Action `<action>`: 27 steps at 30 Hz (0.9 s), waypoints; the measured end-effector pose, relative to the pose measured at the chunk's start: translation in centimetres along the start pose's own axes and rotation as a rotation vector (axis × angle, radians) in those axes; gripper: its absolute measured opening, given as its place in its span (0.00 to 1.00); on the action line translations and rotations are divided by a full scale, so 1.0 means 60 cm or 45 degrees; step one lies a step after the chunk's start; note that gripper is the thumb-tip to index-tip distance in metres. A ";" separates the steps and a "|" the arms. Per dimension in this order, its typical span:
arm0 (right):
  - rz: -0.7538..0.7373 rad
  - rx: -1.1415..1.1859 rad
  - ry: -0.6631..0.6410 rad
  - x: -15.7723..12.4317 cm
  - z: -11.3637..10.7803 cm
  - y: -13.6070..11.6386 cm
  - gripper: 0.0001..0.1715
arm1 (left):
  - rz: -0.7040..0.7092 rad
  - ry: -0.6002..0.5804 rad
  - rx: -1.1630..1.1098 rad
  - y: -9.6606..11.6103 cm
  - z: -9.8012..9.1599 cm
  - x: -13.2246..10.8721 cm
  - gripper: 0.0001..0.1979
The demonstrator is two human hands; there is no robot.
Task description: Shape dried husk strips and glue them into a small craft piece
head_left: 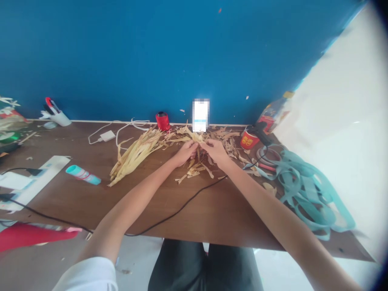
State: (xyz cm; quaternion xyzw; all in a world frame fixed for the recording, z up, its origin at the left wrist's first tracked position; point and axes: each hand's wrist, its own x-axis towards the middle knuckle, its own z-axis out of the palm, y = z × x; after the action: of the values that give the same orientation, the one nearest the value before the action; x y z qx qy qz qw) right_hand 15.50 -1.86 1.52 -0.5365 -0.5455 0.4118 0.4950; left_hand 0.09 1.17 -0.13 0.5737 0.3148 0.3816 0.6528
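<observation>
The brown table (218, 220) bears husks (136, 159) and teal ribbon (306, 176).

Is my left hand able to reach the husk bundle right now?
Probably yes: only tabletop and loose scraps separate the left hand from the husk bundle, though that hand seems to hold husk strips.

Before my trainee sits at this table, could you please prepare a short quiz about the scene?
1. True or false: the left hand and the right hand are far apart.
2. Which is nearest the left hand? A) white pen cup; B) bundle of dry leaves; C) turquoise roll.
3. Fill in: the tangled turquoise band lies on the person's ____ side.
Key: 1. False, they are close together at pale leaves; 2. B; 3. right.
</observation>
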 end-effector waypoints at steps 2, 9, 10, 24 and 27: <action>-0.096 -0.075 0.040 -0.001 -0.001 -0.001 0.16 | 0.002 -0.006 -0.012 0.000 -0.001 0.001 0.17; -0.353 -0.317 0.142 -0.011 -0.008 -0.016 0.15 | -0.031 -0.013 -0.099 0.001 -0.002 0.003 0.18; -0.363 -0.328 0.158 -0.012 -0.008 -0.018 0.15 | -0.044 -0.016 -0.112 0.001 -0.003 0.003 0.18; -0.305 -0.450 0.179 -0.012 -0.004 -0.014 0.16 | -0.047 0.035 -0.187 0.008 -0.004 0.002 0.15; -0.197 -0.334 0.108 -0.011 0.000 -0.012 0.22 | -0.028 0.034 -0.221 0.007 -0.004 0.004 0.15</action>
State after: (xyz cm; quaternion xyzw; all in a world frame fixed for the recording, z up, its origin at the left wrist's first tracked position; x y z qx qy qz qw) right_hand 15.34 -2.60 2.13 -0.5700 -0.6129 0.2747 0.4734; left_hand -0.07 1.51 0.24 0.5063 0.2955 0.4080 0.6999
